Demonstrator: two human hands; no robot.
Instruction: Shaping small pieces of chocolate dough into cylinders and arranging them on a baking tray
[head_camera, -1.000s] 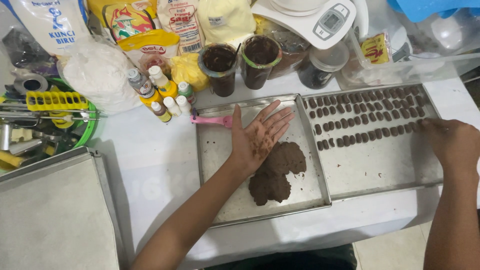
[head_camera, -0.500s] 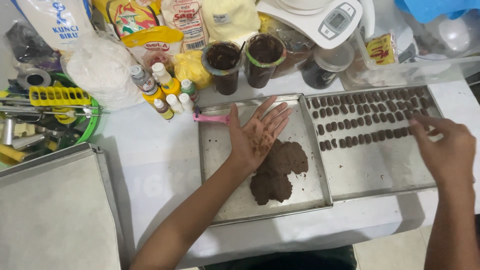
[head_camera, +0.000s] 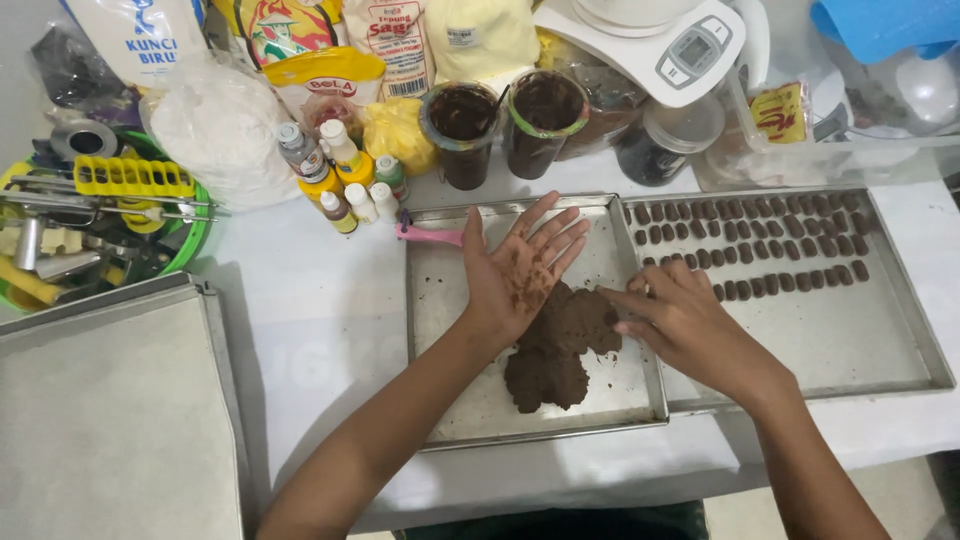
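My left hand (head_camera: 518, 268) lies palm up over the near metal tray (head_camera: 440, 330), fingers spread, its palm smeared with brown dough and holding nothing. A lump of brown dough (head_camera: 560, 345) sits on that tray just below it. My right hand (head_camera: 690, 325) reaches in from the right and its fingertips touch the lump's right side. Whether it has pinched off a piece I cannot tell. The second metal tray (head_camera: 860, 350) to the right carries rows of several small brown dough pieces (head_camera: 760, 225) along its far part.
A pink tool (head_camera: 430, 234) lies at the near tray's far left corner. Small bottles (head_camera: 340, 175), two cups of brown mix (head_camera: 505, 125), bags, a white kitchen scale (head_camera: 665, 45) and a green basket of utensils (head_camera: 100, 225) crowd the back. A covered tray (head_camera: 110, 420) sits at left.
My right hand has come leftward from the second tray to the dough lump. My left hand has stayed palm up over the near tray.
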